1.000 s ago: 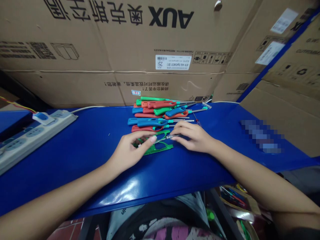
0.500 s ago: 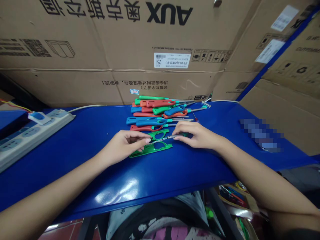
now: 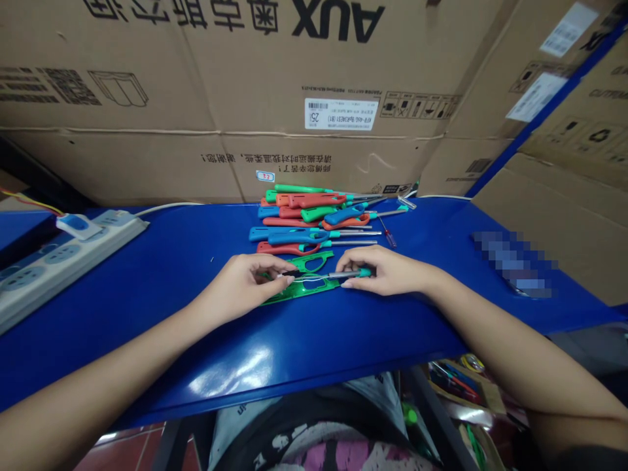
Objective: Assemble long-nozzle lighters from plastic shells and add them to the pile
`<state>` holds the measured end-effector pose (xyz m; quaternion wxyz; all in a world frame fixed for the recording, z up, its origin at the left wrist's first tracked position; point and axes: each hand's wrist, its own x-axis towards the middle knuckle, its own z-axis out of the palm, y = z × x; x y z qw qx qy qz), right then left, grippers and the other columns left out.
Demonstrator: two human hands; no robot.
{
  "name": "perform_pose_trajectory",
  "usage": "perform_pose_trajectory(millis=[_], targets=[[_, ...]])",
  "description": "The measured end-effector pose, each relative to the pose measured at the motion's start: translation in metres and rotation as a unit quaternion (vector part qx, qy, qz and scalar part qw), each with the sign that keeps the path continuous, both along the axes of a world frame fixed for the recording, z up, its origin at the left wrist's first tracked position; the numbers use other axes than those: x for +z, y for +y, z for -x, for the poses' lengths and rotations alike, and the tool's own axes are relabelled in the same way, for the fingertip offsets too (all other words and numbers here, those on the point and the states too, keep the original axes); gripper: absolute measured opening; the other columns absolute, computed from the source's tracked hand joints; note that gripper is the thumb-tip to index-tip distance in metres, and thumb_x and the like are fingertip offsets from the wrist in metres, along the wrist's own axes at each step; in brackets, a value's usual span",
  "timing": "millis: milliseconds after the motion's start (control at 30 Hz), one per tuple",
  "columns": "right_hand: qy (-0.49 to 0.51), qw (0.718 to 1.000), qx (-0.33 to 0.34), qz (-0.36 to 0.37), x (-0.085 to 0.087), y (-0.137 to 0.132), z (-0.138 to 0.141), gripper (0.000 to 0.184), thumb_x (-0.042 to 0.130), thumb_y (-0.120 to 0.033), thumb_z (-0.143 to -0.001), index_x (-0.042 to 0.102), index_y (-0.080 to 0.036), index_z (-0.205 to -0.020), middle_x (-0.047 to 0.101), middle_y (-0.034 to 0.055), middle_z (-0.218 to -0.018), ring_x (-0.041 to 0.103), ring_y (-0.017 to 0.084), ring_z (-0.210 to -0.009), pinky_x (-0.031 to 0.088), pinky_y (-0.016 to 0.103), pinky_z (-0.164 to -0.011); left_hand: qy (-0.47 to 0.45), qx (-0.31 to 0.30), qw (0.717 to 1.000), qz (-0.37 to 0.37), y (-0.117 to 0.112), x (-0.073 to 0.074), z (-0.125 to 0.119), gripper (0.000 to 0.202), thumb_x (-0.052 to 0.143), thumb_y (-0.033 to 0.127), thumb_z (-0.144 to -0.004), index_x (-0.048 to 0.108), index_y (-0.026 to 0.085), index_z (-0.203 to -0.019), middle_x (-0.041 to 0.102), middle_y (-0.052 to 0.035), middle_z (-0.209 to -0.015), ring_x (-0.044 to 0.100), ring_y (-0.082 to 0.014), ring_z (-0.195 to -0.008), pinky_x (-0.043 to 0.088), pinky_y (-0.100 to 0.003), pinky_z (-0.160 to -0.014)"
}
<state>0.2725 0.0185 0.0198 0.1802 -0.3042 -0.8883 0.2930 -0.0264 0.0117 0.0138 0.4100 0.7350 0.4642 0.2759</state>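
My left hand (image 3: pixel 250 281) is closed, thumb and fingers pinching a small black part (image 3: pixel 292 273) that has thin wires (image 3: pixel 314 279) running from it. Those wires lead into a metal lighter tube (image 3: pixel 341 275) with a teal collar (image 3: pixel 364 272), which the fingers of my right hand (image 3: pixel 390 269) grip. Under the wires lie the two opened halves of a green lighter shell (image 3: pixel 316 263), partly covered by my left hand. Just beyond both hands is a pile of long-necked lighters, among them a red lighter (image 3: pixel 289 248) and a blue lighter (image 3: pixel 279 234).
A small screwdriver (image 3: pixel 388 234) lies right of the pile. On the left sits a white power strip (image 3: pixel 69 255) with a plug in it. A large cardboard box (image 3: pixel 196 98) walls off the back of the blue table (image 3: pixel 206 353). A blurred dark object (image 3: pixel 513 265) lies at right.
My right hand has turned and shifted slightly right, showing more of the tube and its teal collar. The black part now shows in my left fingers, with the wires stretched straighter.
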Motion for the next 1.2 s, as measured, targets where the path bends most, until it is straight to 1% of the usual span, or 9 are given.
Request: perform_pose_trajectory(millis=[100, 200, 300, 433, 533, 733, 1000, 1100, 1200], targets=[[0.010, 1.000, -0.024, 0.001, -0.0009, 0.0002, -0.0001, 0.015, 0.065, -0.028, -0.092, 0.063, -0.016, -0.101, 0.067, 0.0036, -0.091, 0.059, 0.014, -0.078, 0.049, 0.027, -0.072, -0.011, 0.002, 1.000, 0.027, 0.0006, -0.0003, 0.0008, 0.040, 0.071, 0.042, -0.076, 0.078, 0.015, -0.104, 0.078, -0.0089, -0.088, 0.071, -0.0210, -0.075, 0.057, -0.030, -0.065], [0.030, 0.999, -0.020, -0.023, 0.0005, 0.0005, -0.0003, 0.013, 0.063, -0.029, -0.094, 0.065, -0.016, -0.097, 0.066, 0.0047, -0.091, 0.059, 0.015, -0.081, 0.048, 0.028, -0.074, -0.030, 0.000, 0.998, 0.056, 0.0010, 0.0005, 0.0006, 0.041, 0.072, 0.043, -0.075, 0.078, 0.014, -0.105, 0.078, -0.0082, -0.085, 0.070, -0.0200, -0.072, 0.056, -0.029, -0.065], [0.040, 0.999, -0.005, -0.032, 0.0028, 0.0003, -0.0007, 0.015, 0.062, -0.029, -0.095, 0.068, -0.015, -0.096, 0.066, 0.0058, -0.093, 0.061, 0.015, -0.084, 0.049, 0.029, -0.078, -0.034, -0.005, 0.997, 0.068, 0.0014, 0.0019, -0.0002, 0.042, 0.073, 0.042, -0.074, 0.078, 0.014, -0.104, 0.078, -0.0088, -0.088, 0.071, -0.0209, -0.075, 0.057, -0.030, -0.068], [0.039, 0.999, 0.008, -0.031, 0.0023, 0.0007, -0.0012, 0.015, 0.062, -0.027, -0.096, 0.072, -0.015, -0.098, 0.069, 0.0072, -0.094, 0.064, 0.016, -0.085, 0.051, 0.031, -0.079, -0.016, -0.002, 0.999, 0.035, 0.0012, 0.0008, -0.0006, 0.038, 0.073, 0.041, -0.075, 0.078, 0.015, -0.103, 0.079, -0.0088, -0.095, 0.072, -0.0224, -0.083, 0.058, -0.032, -0.074], [0.034, 0.999, 0.015, -0.035, -0.0001, 0.0016, -0.0010, 0.016, 0.061, -0.025, -0.096, 0.073, -0.016, -0.102, 0.071, 0.0077, -0.096, 0.066, 0.017, -0.088, 0.052, 0.032, -0.083, 0.011, -0.002, 1.000, -0.016, 0.0002, -0.0009, 0.0005, 0.033, 0.072, 0.041, -0.078, 0.079, 0.018, -0.100, 0.079, -0.0062, -0.092, 0.072, -0.0210, -0.082, 0.058, -0.031, -0.074], [0.010, 0.999, -0.001, -0.039, 0.0010, 0.0013, -0.0008, 0.013, 0.064, -0.025, -0.094, 0.073, -0.017, -0.098, 0.073, 0.0069, -0.096, 0.067, 0.017, -0.088, 0.053, 0.032, -0.082, 0.060, -0.048, 0.991, -0.110, -0.0019, 0.0035, 0.0033, 0.023, 0.070, 0.039, -0.084, 0.081, 0.022, -0.093, 0.079, -0.0030, -0.092, 0.072, -0.0179, -0.079, 0.057, -0.027, -0.071], [-0.045, 0.995, 0.020, -0.082, -0.0011, 0.0022, -0.0011, 0.016, 0.061, -0.025, -0.096, 0.075, -0.018, -0.101, 0.071, 0.0069, -0.096, 0.066, 0.018, -0.089, 0.052, 0.032, -0.083, 0.057, -0.061, 0.991, -0.109, -0.0031, 0.0025, 0.0016, 0.021, 0.071, 0.036, -0.083, 0.081, 0.022, -0.094, 0.078, -0.0026, -0.090, 0.072, -0.0163, -0.072, 0.057, -0.025, -0.065], [-0.065, 0.993, 0.018, -0.098, -0.0019, 0.0012, -0.0020, 0.018, 0.060, -0.025, -0.096, 0.075, -0.018, -0.102, 0.071, 0.0068, -0.097, 0.066, 0.018, -0.089, 0.052, 0.031, -0.082, 0.062, -0.063, 0.990, -0.108, -0.0027, 0.0027, 0.0019, 0.023, 0.069, 0.037, -0.084, 0.081, 0.022, -0.096, 0.079, -0.0029, -0.094, 0.074, -0.0181, -0.079, 0.058, -0.026, -0.069], [-0.079, 0.990, 0.014, -0.112, -0.0013, -0.0009, -0.0026, 0.018, 0.060, -0.024, -0.096, 0.076, -0.018, -0.102, 0.071, 0.0065, -0.097, 0.066, 0.017, -0.088, 0.051, 0.030, -0.081, 0.069, -0.057, 0.992, -0.086, -0.0014, 0.0027, 0.0035, 0.025, 0.068, 0.038, -0.084, 0.081, 0.022, -0.099, 0.080, -0.0030, -0.100, 0.075, -0.0202, -0.086, 0.060, -0.028, -0.075]])
